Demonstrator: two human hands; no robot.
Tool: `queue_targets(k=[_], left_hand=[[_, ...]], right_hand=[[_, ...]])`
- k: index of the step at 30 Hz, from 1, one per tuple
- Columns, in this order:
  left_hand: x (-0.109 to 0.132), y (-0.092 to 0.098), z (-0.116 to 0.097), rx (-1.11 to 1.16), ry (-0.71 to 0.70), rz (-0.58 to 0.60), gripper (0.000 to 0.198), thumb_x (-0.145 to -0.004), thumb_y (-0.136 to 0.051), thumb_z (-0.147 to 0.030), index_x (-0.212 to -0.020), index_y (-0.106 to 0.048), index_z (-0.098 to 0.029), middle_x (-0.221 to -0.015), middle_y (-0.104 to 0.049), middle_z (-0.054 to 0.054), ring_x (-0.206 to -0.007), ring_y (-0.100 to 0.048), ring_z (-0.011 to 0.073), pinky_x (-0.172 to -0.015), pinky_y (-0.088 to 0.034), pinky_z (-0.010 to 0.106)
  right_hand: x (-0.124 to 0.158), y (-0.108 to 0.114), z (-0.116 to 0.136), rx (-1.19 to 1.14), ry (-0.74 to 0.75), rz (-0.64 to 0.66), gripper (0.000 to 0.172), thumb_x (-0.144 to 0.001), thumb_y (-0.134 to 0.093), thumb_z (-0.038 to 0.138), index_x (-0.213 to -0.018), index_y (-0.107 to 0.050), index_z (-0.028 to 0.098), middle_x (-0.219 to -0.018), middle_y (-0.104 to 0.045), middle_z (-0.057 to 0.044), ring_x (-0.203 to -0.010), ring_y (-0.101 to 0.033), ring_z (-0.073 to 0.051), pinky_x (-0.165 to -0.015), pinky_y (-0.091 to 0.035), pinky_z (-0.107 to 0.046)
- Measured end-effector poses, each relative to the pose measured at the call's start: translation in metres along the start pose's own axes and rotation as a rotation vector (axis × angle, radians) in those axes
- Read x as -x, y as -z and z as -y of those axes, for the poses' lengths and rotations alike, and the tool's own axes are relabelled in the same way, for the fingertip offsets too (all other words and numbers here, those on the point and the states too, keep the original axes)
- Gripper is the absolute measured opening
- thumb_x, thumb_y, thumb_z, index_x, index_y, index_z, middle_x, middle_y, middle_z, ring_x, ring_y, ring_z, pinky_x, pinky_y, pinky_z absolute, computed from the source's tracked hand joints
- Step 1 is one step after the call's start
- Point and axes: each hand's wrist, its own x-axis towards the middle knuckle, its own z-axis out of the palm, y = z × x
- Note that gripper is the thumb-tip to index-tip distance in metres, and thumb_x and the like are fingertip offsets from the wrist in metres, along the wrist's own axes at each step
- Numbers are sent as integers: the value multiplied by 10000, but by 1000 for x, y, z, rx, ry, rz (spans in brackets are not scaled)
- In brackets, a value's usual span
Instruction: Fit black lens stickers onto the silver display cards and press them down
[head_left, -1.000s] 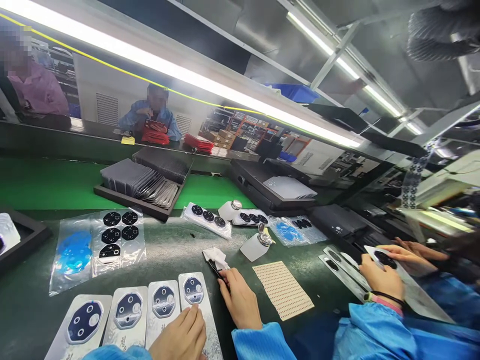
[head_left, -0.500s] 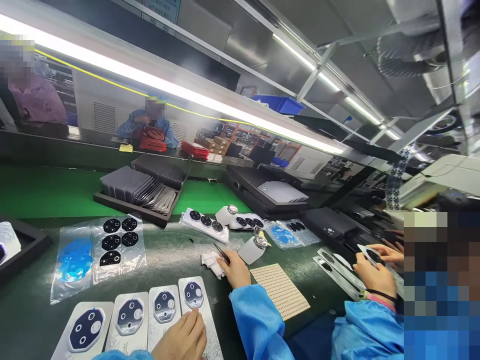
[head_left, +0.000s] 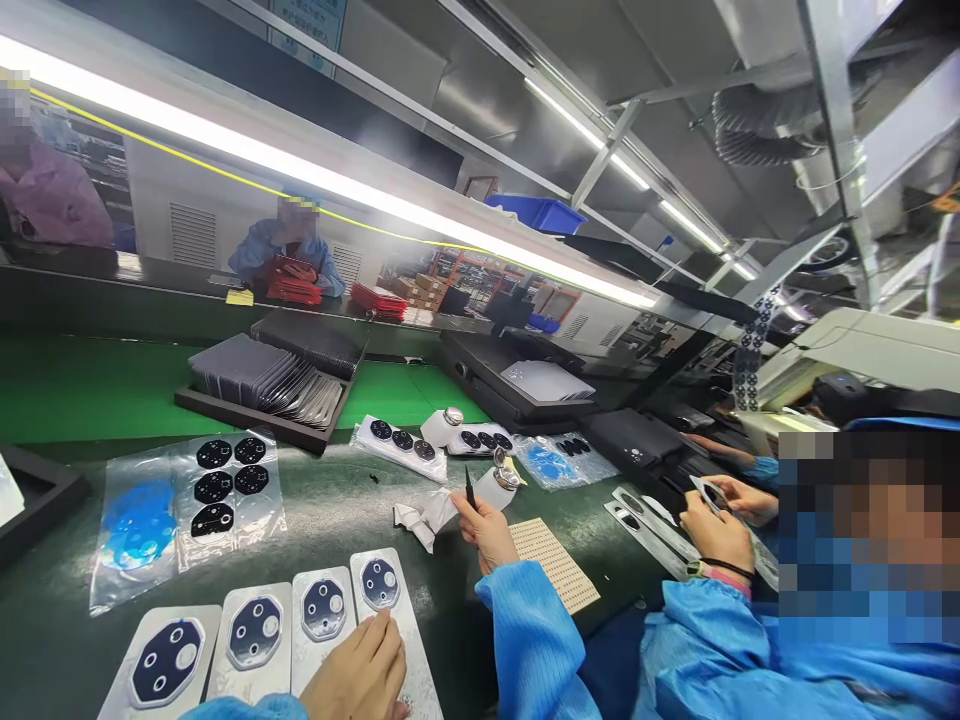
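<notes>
My left hand [head_left: 356, 665] lies over the rightmost of several silvery panels [head_left: 409, 650], fingers extended and fingertips at the lower edge of its dark octagonal lens plate [head_left: 379, 582]. Dark slim tweezers [head_left: 470, 488], points up, are gripped in my right hand [head_left: 486, 528]. Left of those fingers is a crumpled white wipe [head_left: 426, 515]; whether they touch it I cannot tell. Behind my right hand stands a white pump bottle [head_left: 496, 488] with its metal lid raised. A beige sheet of small dots [head_left: 559, 565] lies right of that hand.
A plastic sheet [head_left: 187, 510] with black octagonal pieces and blue film lies left. Behind it stands a black tray [head_left: 259, 420] of dark panels. A second bottle [head_left: 441, 428] is near the back. On the right, a co-worker's hands [head_left: 716, 525] hold a panel.
My right hand has lifted off the wipe and turned, so the tweezers now point up. The wipe looks more spread out. My left hand stays on the panel. The view has shifted slightly.
</notes>
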Motion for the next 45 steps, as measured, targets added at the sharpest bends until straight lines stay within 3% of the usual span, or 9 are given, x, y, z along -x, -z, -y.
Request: queue_targets(k=[7,13,19,23,30,34,40,42,45], left_hand=[[0,4,-1,-1,-1,-9,496,-957,-490,-418,-1227,-583,-11,-1255,-597,226,-1219,-529,310,-1002,-435,389],[1,-5,0,34,9,-18,481,-953,-504,-422,-1242,-577,-45,-1273,-588,207,-1226,-517,301,-1004,-427,391],[1,-3,1,13,-4,-21,485,-958,-493,-416,-1241,-573,-30,-1264,-593,215,-1222,-526,303,-1002,-430,387],[0,0,0,9,7,-18,496,-950,-513,-425,-1233,-579,-24,-1249,-603,216,-1220,-528,306,-1001,-433,387],[1,11,1,21,6,-5,459,-959,-494,-387,-1240,-576,-33,-1246,-602,210,-1211,-527,301,-994,-438,394],[3,17,0,0,-5,-37,447,-963,-486,-366,-1236,-569,-22,-1247,-599,215,-1198,-535,305,-987,-435,396],[4,18,-3,64,67,-63,340,-925,-534,-273,-1202,-569,-78,-1232,-604,169,-1201,-529,284,-1010,-434,398],[4,19,-2,105,78,-63,315,-902,-558,-239,-1179,-566,-90,-1222,-602,162,-1197,-531,283,-1015,-436,405],[5,30,2,139,72,-87,280,-862,-601,-199,-1123,-576,-101,-1244,-583,159,-1243,-494,299,-1036,-425,424]], right_hand=[[-2,-4,18,97,257,-89,284,-920,-593,370,-1096,-612,148,-1082,-636,-53,-921,-633,-192,-789,-536,-375],[6,-7,14,354,454,18,203,-814,-700,366,-894,-689,180,-932,-654,-15,-864,-625,-176,-807,-498,-338],[-5,-3,4,545,412,8,270,-931,-587,336,-1131,-599,155,-1130,-626,-66,-961,-631,-196,-828,-534,-405],[-12,-18,9,594,334,-8,292,-931,-589,331,-1171,-586,165,-1173,-612,-74,-981,-628,-202,-831,-539,-408],[-7,-39,29,419,301,-13,275,-935,-582,336,-1144,-592,158,-1126,-624,-66,-937,-635,-186,-803,-542,-388],[35,-4,37,194,289,-24,360,-844,-632,504,-938,-628,156,-826,-622,-13,-684,-581,-143,-617,-488,-283],[164,92,4,-16,119,-22,519,-584,-708,702,-686,-609,203,-681,-562,-30,-559,-508,-164,-480,-386,-285],[202,106,-16,-50,-19,-63,535,-528,-723,727,-611,-579,218,-659,-542,-15,-569,-521,-171,-499,-411,-295],[237,99,-43,21,-150,-93,421,-687,-705,629,-690,-622,217,-707,-598,-21,-610,-576,-182,-534,-468,-308]])
